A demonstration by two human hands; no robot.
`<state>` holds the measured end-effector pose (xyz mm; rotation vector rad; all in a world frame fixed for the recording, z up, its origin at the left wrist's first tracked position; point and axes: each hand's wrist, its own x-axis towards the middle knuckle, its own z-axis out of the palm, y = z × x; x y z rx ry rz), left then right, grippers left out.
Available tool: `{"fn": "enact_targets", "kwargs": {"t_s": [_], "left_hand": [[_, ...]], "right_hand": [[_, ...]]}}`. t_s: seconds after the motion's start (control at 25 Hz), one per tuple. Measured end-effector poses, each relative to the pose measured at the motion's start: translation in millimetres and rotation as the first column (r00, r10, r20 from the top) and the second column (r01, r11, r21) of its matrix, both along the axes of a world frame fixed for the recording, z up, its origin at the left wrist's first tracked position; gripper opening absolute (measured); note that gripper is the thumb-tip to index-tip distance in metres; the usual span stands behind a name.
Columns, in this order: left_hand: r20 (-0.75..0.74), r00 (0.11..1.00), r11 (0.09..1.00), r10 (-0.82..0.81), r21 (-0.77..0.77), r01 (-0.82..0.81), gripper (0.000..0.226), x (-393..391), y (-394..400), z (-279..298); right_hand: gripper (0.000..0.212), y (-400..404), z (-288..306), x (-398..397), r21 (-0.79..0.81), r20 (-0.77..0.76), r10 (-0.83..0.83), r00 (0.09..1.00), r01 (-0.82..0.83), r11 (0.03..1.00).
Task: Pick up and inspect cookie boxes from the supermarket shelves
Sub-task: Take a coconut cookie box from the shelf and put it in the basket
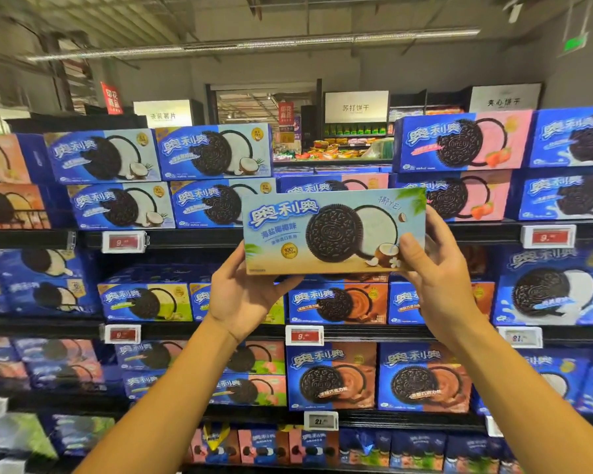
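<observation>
Cookie box (334,230): pale blue, coconut print, long side level, front facing camera, held before stocked shelves (339,331).

Light is bright and even, coming from the long ceiling tube lights (254,46) toward 12 o'clock. The held cookie box (334,230) at centre is sharp, its print readable. Shelves (374,331) bend outward from wide-angle distortion, strongest at 3 and 9 o'clock. Boxes at 7 and 8 o'clock are smeared, perhaps by motion blur. Shadows are soft; price tags (124,241) show mild glare.
</observation>
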<state>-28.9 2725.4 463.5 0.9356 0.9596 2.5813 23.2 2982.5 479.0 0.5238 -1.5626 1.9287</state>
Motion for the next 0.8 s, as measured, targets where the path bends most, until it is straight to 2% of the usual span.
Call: {"fn": "enact_targets", "kwargs": {"t_s": [0.44,0.68,0.8], "left_hand": [[0.032,0.999,0.999,0.036,-0.014,-0.035,0.058,0,-3,3],[-0.066,0.998,0.995,0.014,-0.093,-0.020,0.048,4,-7,11],[-0.082,0.997,0.993,0.004,-0.117,-0.014,0.053,4,-8,15]], "right_hand": [[0.066,-3,1,0,-0.006,-0.010,-0.004,1.000,0.003,1.000],[0.060,0,4,-4,0.010,0.034,0.052,0.998,-0.052,0.999],[0.049,0,2,-8,0.012,0.045,0.066,0.997,-0.066,0.998]]}}
